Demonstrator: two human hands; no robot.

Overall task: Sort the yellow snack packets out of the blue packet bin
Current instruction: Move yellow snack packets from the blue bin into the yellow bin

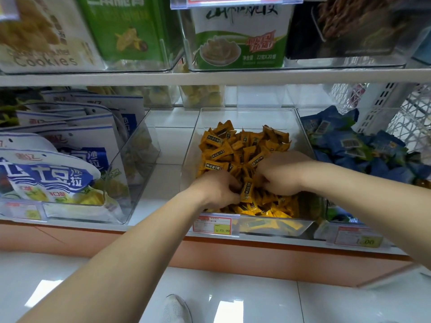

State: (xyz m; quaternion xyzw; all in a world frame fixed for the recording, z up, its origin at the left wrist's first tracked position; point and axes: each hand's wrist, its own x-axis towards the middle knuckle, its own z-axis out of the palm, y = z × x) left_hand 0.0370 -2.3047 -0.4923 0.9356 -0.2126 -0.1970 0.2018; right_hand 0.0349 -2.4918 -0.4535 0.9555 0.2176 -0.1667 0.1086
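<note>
upper-left pack [44, 43]: "Cookies" | price tag [215, 226] below yellow snack packets [242, 150]: "¥ 23.90" | right price tag [356, 237]: "1.00"

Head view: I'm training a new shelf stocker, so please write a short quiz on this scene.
1. True or false: the left hand and right hand are both in the clear bin of yellow packets.
2. The blue packets lie on which side of that bin? A left, B right, C above.
3. Fill in: the price tag on that bin's front reads ¥ ___.
Key: 1 true; 2 B; 3 23.90.
</note>
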